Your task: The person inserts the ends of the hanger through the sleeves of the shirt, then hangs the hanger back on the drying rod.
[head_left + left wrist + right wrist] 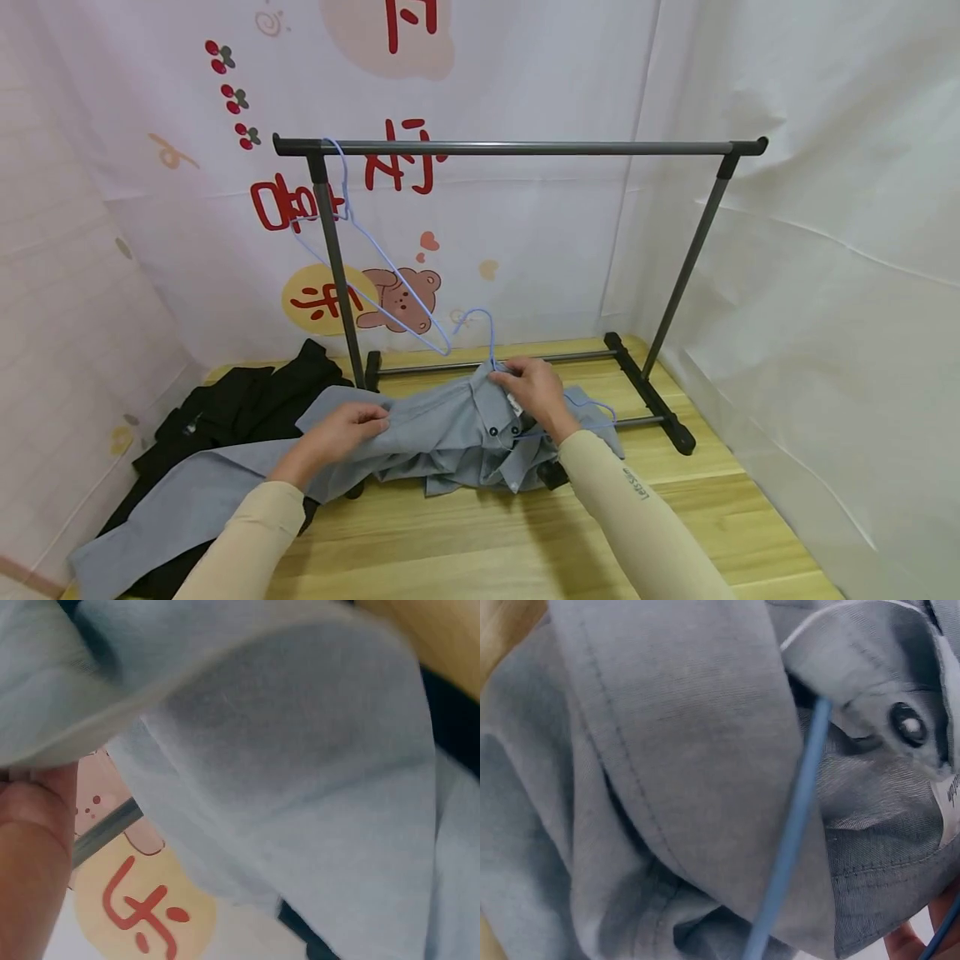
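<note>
A grey-blue shirt (442,425) with dark buttons lies bunched over the rack's base, one sleeve stretched out to the left. A blue wire hanger (492,337) is partly inside it; its hook rises above the collar, and its right end shows beyond the cloth. My right hand (536,396) pinches the collar beside the hook's base. With thumb and fingers, my left hand (337,437) holds the cloth near the shoulder and sleeve. In the right wrist view, hanger wire (791,825) crosses in front of the cloth, with a collar button (909,724) nearby.
A dark metal rack (525,148) stands behind the hands. Another blue wire hanger (397,279) hangs bare at the rail's left end. Black clothing (232,408) is heaped on the wooden table (420,550) at left, partly under the shirt sleeve. Printed cloth walls (540,242) enclose the space.
</note>
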Demonstrator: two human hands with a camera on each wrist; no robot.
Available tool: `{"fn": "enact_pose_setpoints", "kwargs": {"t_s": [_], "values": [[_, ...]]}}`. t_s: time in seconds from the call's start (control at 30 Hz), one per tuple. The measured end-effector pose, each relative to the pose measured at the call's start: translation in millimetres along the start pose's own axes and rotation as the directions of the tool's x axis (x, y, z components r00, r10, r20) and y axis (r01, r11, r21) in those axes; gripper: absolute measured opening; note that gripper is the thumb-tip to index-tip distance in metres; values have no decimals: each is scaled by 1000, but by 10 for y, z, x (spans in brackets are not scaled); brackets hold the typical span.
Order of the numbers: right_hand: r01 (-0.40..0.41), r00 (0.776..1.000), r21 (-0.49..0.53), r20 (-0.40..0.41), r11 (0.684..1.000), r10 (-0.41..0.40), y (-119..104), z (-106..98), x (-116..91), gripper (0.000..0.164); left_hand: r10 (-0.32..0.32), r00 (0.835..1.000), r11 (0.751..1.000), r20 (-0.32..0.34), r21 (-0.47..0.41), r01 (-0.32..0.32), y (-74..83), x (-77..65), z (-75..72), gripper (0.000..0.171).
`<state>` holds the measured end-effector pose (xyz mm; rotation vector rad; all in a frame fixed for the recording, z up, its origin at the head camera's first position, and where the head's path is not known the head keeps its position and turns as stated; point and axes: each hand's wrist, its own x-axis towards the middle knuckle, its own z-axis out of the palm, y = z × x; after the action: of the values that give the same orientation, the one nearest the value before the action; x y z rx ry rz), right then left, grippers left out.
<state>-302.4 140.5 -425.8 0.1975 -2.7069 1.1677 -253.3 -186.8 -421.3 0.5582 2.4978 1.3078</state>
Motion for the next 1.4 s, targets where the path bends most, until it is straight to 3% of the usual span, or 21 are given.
{"fn": "enact_pose_setpoints", "kwargs": {"t_s": [0.1, 0.2, 0.3, 0.4, 0.53, 0.67, 0.77, 0.93, 1.07, 1.2, 1.4], "values": [[4, 1000, -4, 13, 1000, -4, 11, 4, 13, 26, -14, 1000, 999, 0, -29, 14, -12, 8, -26, 19], [16, 999, 4, 32, 1000, -17, 7, 18, 20, 21, -18, 1000, 998, -12, 64, 18, -3, 44, -12, 22], [26, 999, 23, 45, 999, -27, -12, 33, 14, 18, -28, 995, 971, -94, 235, 50, 75, 94, 63, 20], [33, 999, 27, 34, 999, -34, -39, 46, 7, 17, -9, 975, 945, -222, 316, 80, 220, 207, 221, 30], [49, 999, 13, 21, 999, -50, -64, 72, 11, 18, 57, 933, 950, -355, 307, 59, 452, 418, 498, 38], [66, 997, 21, 29, 998, -67, -96, 104, 24, 20, 82, 921, 966, -382, 258, 21, 603, 573, 708, 42], [89, 995, 31, 36, 996, -90, -118, 129, 25, 19, 93, 914, 979, -394, 206, -11, 599, 634, 787, 37], [129, 990, 15, 59, 992, -130, -141, 154, 10, 19, 116, 904, 983, -411, 175, -47, 499, 653, 809, 25], [153, 987, -32, 53, 988, -151, -147, 125, -26, 19, 97, 891, 985, -443, 173, -21, 425, 650, 764, 23], [154, 988, -91, -17, 984, -156, -68, 95, -75, 21, 92, 862, 982, -499, 189, 5, 343, 652, 676, 18], [176, 973, -137, -128, 975, -194, 100, 109, -147, 25, 27, 856, 984, -516, 164, 68, 303, 620, 576, 18]]}}
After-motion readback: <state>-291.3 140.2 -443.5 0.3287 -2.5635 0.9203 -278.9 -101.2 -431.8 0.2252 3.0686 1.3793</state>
